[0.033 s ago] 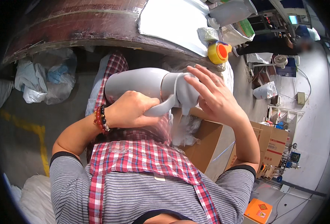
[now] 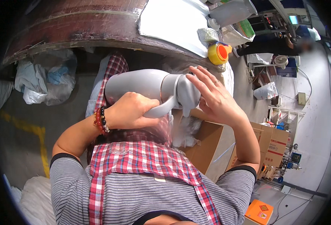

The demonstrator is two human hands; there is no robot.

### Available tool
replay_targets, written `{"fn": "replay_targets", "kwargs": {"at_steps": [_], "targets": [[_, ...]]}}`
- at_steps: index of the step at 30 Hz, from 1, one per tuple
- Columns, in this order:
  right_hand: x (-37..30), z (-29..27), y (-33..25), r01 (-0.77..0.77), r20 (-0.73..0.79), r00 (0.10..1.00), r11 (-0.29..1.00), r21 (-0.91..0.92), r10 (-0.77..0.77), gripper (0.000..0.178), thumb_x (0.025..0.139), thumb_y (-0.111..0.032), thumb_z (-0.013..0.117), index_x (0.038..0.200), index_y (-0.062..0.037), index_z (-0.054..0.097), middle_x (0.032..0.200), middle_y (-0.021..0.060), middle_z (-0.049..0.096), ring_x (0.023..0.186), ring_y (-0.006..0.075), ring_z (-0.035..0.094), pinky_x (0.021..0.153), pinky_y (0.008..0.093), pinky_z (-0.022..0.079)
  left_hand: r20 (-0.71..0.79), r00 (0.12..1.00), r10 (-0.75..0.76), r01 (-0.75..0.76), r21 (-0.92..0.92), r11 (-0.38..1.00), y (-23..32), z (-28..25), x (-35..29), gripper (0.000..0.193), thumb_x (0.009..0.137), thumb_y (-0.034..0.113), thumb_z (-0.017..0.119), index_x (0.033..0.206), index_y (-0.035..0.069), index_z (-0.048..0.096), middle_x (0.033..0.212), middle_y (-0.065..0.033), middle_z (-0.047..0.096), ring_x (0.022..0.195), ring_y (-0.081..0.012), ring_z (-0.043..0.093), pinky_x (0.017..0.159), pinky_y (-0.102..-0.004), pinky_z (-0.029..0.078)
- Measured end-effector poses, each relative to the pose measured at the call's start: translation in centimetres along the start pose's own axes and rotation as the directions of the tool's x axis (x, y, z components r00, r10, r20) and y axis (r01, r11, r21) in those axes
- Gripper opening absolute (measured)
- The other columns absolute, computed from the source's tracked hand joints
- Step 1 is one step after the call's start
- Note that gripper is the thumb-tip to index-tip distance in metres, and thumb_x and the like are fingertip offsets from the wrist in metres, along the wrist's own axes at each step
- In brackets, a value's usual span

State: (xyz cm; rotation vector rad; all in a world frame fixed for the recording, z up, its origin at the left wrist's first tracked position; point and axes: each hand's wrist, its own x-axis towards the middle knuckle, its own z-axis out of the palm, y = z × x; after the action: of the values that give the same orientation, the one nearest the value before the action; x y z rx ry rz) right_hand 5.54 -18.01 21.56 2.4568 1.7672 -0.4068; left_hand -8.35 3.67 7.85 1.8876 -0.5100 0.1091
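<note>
A light grey thermos jug (image 2: 133,84) lies on its side across my lap, its base to the left and its lid end to the right. My left hand (image 2: 133,110) is wrapped round the jug's curved handle (image 2: 163,108). At the other end, the grey lid (image 2: 188,93) sits at the neck, with a dark gap showing beside its rim. My right hand (image 2: 216,95) rests against the lid with fingers stretched out and apart, its palm side toward the lid's end. Part of the lid is hidden by those fingers.
Ahead is a worn reddish-brown table (image 2: 79,26) holding white sheets (image 2: 176,26), a yellow tape dispenser (image 2: 218,53) and another grey jug (image 2: 233,13). An open cardboard box (image 2: 204,144) stands at my right. Plastic bags (image 2: 47,77) hang at the left. A person in dark clothes (image 2: 268,47) is farther off.
The lid has shifted slightly under my right hand, and a dark gap now shows by its rim. My left hand keeps its place on the handle.
</note>
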Motion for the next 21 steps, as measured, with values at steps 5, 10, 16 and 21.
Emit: {"fn": "replay_targets", "kwargs": {"at_steps": [5,10,16,21], "targets": [[-0.1,0.1,-0.4,-0.073,0.101,0.993,0.985,0.156,0.058,0.099,0.064,-0.012,0.081,0.148,-0.0148,0.029,0.148,0.0175,0.035,0.124,0.0403,0.050,0.095,0.0451,0.050,0.016,1.000,0.018,-0.018,0.002,1.000,-0.4,0.0,-0.1,0.026,0.080,0.028,0.068,0.086,0.003,0.063,0.073,-0.0172,0.064,0.068,-0.0348,0.065,0.064,-0.0415,0.051],[0.7,-1.1,-1.3,-0.158,0.247,0.959,0.985,0.071,0.136,0.096,0.063,-0.029,0.085,0.144,-0.0142,0.034,0.137,0.0172,0.045,0.104,0.0363,0.063,0.083,0.0424,0.054,0.035,0.997,0.072,-0.072,-0.004,0.997,-0.2,0.1,0.3,0.021,0.081,0.023,0.071,0.083,0.002,0.065,0.071,-0.0147,0.065,0.065,-0.0307,0.067,0.060,-0.0370,0.051],[0.4,-0.4,-1.0,-0.208,0.179,0.967,0.970,0.123,0.184,0.097,0.057,-0.030,0.088,0.139,-0.0131,0.040,0.135,0.0151,0.049,0.104,0.0369,0.061,0.084,0.0426,0.052,0.049,0.998,0.048,-0.048,-0.009,0.999,-0.4,0.4,0.0,0.029,0.082,0.032,0.068,0.087,0.003,0.063,0.072,-0.0174,0.065,0.068,-0.0344,0.065,0.065,-0.0413,0.051],[0.1,0.6,-0.2,-0.130,0.054,0.991,0.980,0.150,0.123,0.094,0.057,-0.027,0.088,0.137,-0.0125,0.041,0.137,0.0155,0.046,0.109,0.0379,0.059,0.086,0.0441,0.052,0.033,0.998,0.048,-0.049,0.011,0.999,-0.5,0.4,0.0,0.030,0.083,0.033,0.068,0.087,0.003,0.063,0.072,-0.0176,0.065,0.068,-0.0345,0.065,0.064,-0.0413,0.051]]}}
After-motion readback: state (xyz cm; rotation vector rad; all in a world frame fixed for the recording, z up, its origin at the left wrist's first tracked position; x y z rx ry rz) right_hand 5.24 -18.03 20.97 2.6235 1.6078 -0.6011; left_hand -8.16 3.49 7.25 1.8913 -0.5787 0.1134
